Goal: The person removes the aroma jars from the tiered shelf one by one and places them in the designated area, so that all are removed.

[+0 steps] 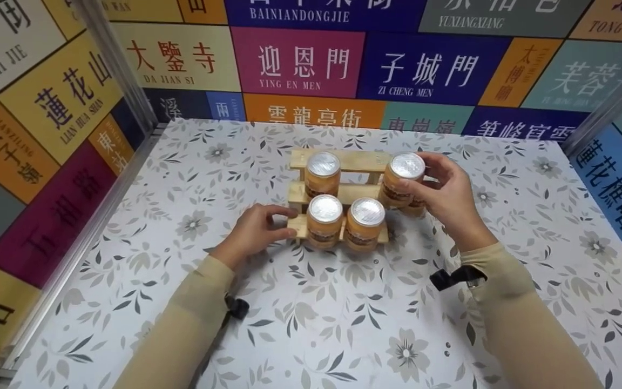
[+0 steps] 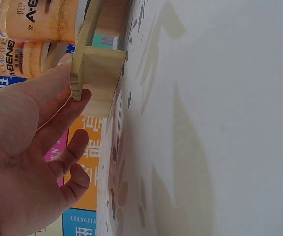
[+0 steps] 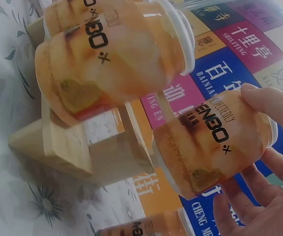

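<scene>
A small wooden step rack (image 1: 362, 193) stands on the table, bearing orange jars with silver lids. My left hand (image 1: 251, 229) grips the left end of its lowest step, thumb on top and index finger beneath in the left wrist view. With my right hand (image 1: 454, 197) I hold one jar (image 3: 210, 142) between thumb and fingers, upright at the rack's right end. Two jars, a left one (image 1: 324, 222) and a right one (image 1: 365, 224), sit side by side on the lowest step. Behind them at the left is a further jar (image 1: 323, 175).
Another jar (image 1: 417, 207) stands at the rack's right, mostly hidden below the held one. A white cloth with grey leaves and flowers covers the table (image 1: 311, 313). Colourful panels with lettering (image 1: 297, 62) rise behind and at both sides.
</scene>
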`<state>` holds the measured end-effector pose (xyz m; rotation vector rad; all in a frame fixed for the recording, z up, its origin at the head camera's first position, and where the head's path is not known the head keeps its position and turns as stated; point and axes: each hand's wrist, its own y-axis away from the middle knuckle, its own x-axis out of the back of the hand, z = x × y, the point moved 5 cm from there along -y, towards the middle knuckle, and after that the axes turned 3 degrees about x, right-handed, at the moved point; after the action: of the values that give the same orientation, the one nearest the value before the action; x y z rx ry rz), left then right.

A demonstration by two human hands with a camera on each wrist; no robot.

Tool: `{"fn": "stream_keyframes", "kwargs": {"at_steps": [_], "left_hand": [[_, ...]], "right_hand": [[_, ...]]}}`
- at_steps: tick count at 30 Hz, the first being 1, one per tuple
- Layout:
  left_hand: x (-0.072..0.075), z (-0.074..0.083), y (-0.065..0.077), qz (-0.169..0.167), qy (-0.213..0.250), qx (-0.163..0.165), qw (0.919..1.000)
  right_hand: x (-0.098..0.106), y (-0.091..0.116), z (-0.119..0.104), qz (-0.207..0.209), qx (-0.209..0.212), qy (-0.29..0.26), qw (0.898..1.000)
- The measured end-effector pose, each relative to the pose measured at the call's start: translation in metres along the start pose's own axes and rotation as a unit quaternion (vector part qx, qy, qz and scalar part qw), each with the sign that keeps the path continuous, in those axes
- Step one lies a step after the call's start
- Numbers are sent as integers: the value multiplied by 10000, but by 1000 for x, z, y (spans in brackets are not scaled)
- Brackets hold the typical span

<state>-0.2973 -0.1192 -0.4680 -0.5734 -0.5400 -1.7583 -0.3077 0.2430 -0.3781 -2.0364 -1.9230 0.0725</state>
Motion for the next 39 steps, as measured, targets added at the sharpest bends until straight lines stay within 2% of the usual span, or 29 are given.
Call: {"fn": "stream_keyframes", "kwargs": {"at_steps": [3,12,27,34,39], "left_hand": [[0,-1,1,16,33,10,10000],[-2,-1,0,20,-20,-234,9997],[-1,0,-2,-20,144,-30,9999],[-2,0,-1,13,131,-90,9999],[0,1,3,31,61,-134,9999]], "right_hand": [[8,0,-1,104,-44,1,9999],[33,2,-3,319,1,219,9993],[81,1,-1,1074,-236,-84,9939],[101,0,6,1420,-375,-274,9888],[113,2,10,1572,-507,-193,9861]]}}
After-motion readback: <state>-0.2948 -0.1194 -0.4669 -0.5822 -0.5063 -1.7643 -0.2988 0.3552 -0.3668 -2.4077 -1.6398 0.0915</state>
